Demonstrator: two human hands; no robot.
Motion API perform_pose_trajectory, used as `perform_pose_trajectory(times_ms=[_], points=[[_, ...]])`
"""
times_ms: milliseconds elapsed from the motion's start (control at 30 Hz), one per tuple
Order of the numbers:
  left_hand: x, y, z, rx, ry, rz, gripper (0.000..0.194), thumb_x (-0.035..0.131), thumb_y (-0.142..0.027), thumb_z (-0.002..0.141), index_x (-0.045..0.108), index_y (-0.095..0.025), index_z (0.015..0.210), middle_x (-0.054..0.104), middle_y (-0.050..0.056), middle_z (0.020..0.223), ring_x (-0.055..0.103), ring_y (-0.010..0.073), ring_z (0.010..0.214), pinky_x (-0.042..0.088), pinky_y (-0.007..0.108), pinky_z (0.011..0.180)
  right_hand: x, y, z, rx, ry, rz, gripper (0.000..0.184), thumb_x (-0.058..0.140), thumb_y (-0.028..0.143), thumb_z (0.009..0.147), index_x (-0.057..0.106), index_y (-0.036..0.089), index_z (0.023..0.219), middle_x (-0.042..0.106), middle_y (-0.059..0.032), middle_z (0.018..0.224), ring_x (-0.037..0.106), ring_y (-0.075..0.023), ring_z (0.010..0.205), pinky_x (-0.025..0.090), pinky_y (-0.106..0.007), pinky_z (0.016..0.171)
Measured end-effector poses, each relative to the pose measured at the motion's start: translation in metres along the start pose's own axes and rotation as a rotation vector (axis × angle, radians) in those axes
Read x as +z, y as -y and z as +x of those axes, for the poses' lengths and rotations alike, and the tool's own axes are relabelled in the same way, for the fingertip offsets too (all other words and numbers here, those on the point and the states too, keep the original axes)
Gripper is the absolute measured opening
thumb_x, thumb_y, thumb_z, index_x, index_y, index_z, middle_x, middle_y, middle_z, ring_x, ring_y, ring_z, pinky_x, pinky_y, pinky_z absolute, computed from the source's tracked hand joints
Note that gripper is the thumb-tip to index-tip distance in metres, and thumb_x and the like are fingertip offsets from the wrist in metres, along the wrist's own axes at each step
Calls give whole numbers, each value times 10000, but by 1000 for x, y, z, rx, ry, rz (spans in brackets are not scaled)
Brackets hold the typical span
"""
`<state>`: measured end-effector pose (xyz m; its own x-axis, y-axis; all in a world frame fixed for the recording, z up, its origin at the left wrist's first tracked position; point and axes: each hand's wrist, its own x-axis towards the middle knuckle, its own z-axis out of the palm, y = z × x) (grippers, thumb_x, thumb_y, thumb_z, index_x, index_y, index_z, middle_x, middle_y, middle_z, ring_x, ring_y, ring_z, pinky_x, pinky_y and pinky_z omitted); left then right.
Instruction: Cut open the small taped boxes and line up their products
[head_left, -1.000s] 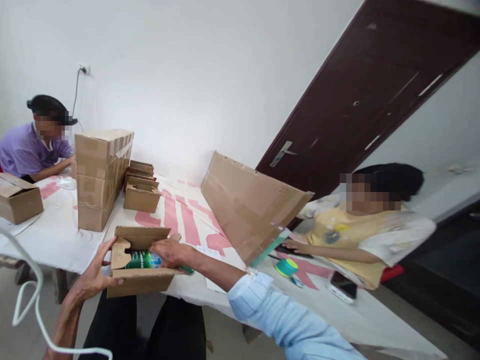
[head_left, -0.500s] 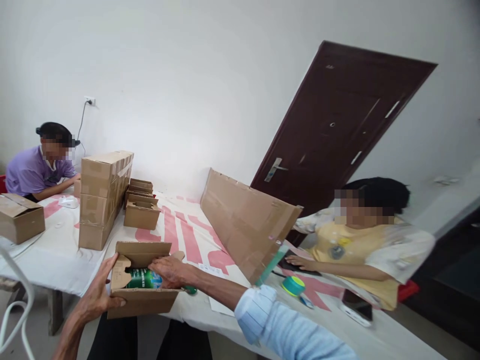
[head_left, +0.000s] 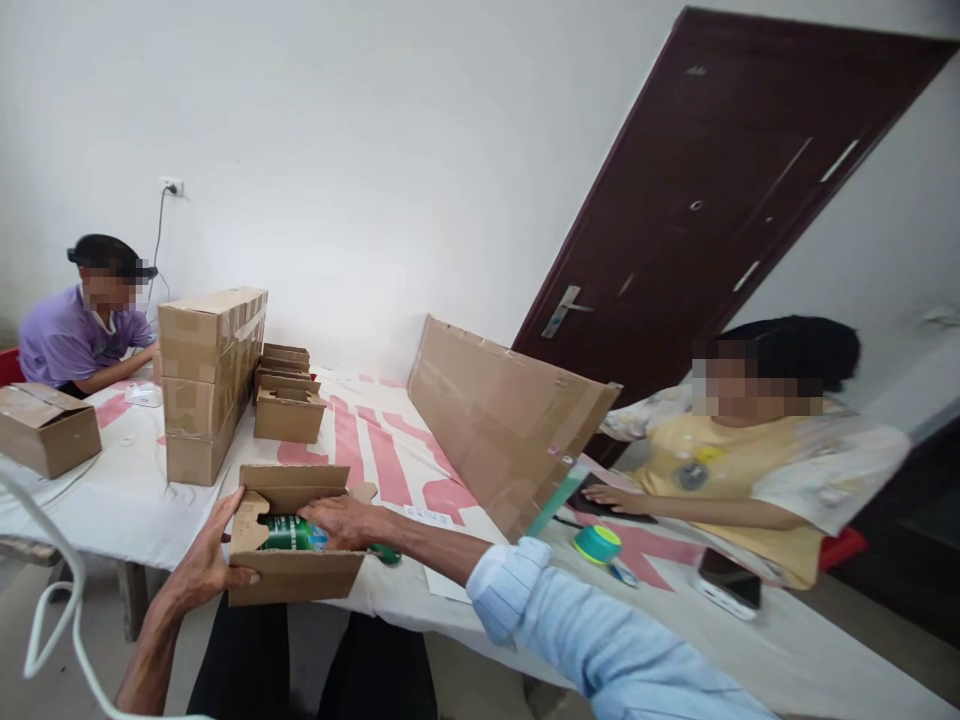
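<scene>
An open cardboard box [head_left: 296, 578] sits at the near table edge, above my legs, its flaps raised. My left hand [head_left: 206, 560] grips its left end, thumb over the front wall and fingers behind the end. Inside lies a green package [head_left: 283, 533] with white lettering and a blue patch; I cannot tell whether it is a can or a bottle. My right hand [head_left: 341, 522] reaches in from the right with its fingers closed over the package's right part. The fingertips are partly hidden. Another green item [head_left: 385, 553] shows just right of the box.
Taped boxes [head_left: 199, 390] are stacked ahead on the left, with open boxes [head_left: 289, 412] beside them. A large cardboard panel [head_left: 502, 420] stands in the middle. To the right are a tape roll [head_left: 598, 543] and a phone [head_left: 729, 580]. Two people sit at either side.
The camera view has shifted slightly. My right hand has moved a little over the green package, covering somewhat more of it. My left hand keeps its grip on the box.
</scene>
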<state>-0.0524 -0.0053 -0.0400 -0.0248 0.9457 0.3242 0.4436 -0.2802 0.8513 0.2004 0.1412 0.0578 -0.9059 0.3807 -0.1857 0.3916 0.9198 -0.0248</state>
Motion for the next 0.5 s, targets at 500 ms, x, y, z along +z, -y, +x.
perform_pose_trajectory(times_ms=[500], points=[[-2,-28,43,156,43,60,1291,950,-451,716,213,-265,1759,354,195,1745,324,454,1621,228,684,1339,-74,-19,-55,29,-146,-11,584,823,335,869,667,177,1409,698,-157,1348,643,-327,1278,524,-460,1083]])
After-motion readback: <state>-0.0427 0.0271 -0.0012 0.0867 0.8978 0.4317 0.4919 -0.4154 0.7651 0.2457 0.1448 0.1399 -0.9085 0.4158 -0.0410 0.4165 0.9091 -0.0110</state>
